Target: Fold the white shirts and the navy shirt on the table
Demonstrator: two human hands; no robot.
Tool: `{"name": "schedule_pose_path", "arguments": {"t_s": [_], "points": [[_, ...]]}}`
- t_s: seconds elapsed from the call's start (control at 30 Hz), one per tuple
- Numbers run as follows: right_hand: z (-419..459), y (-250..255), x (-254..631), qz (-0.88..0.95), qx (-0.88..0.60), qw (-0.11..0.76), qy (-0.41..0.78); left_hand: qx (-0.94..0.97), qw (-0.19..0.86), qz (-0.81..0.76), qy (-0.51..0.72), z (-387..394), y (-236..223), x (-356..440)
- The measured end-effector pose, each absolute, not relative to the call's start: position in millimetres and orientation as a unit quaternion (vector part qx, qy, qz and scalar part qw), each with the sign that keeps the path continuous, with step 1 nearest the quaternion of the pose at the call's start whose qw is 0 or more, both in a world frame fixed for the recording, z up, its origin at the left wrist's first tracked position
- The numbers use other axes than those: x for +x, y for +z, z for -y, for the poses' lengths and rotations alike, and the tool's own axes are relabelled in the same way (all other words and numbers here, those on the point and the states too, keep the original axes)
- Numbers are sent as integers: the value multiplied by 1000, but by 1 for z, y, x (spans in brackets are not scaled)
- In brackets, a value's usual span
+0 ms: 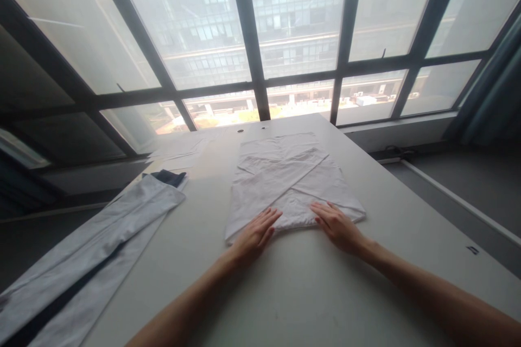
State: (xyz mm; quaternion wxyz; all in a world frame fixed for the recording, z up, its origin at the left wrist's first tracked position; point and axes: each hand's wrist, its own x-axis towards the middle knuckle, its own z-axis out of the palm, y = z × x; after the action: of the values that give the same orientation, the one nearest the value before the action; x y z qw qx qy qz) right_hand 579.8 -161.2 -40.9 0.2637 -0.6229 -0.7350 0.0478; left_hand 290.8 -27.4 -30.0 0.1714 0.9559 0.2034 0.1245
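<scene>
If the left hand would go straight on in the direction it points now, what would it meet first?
The left hand would probably first meet the crossed sleeves folded on the white garment; its height above them is unclear.

white cloth (277,181) partly hidden, long garment (93,230) cut off, blurred label (472,250), perhaps

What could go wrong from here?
Sleeve shift: the sleeves lie crossed loosely on top of the white garment; dragging it could pull them askew.
Creasing: the left hand and right hand rest on its near edge, so pushing forward might bunch the already wrinkled cloth.
Slide-off: the white-and-dark clothing lies along the table's left edge; a bump may shift it.
</scene>
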Motion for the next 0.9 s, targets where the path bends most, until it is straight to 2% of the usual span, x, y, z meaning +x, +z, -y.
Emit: {"name": "schedule_pose_path", "arguments": {"t_s": [0.17,0.53,0.8,0.9], "points": [[158,-39,615,705,-622,339,30,922,237,-236,196,22,-37,290],[169,-32,642,777,-566,258,93,942,199,-205,176,23,-42,292],[165,-35,649,767,-587,250,61,944,194,-206,173,22,-42,292],[164,-33,649,758,-590,272,56,944,193,-208,171,23,-41,292]]}}
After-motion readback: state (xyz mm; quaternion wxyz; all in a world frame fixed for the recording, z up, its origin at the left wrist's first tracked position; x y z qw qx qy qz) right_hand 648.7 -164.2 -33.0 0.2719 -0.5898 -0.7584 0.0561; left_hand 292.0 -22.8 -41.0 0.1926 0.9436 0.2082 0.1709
